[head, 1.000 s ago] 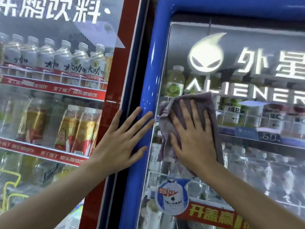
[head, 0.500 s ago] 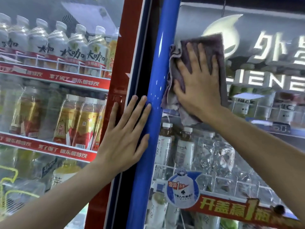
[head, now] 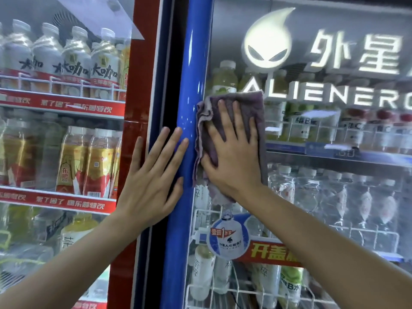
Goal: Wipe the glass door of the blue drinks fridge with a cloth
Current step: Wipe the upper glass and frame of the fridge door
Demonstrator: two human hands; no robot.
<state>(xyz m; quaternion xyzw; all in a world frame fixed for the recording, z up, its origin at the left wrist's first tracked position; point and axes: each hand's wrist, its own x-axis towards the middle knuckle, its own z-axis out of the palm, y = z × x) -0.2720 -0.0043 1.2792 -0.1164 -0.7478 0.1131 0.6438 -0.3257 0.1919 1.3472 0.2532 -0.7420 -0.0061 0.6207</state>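
The blue drinks fridge fills the right side; its glass door (head: 323, 197) carries a glowing alien logo and white lettering. My right hand (head: 234, 150) lies flat with straight fingers on a purple-grey cloth (head: 259, 121), pressing it against the glass beside the blue frame (head: 189, 74). The cloth's left edge is bunched against that frame. My left hand (head: 153, 177) rests flat, fingers spread, across the dark gap between the two fridges, its fingertips touching the blue frame.
A red-framed fridge (head: 138, 63) stands directly to the left, its shelves packed with bottles. Behind the blue fridge's glass are wire racks of water bottles and a round promo sticker (head: 227, 239) with a red banner.
My right hand swept the cloth up the glass, then back down to mid-height by the blue frame. My left hand kept its place on the frame.
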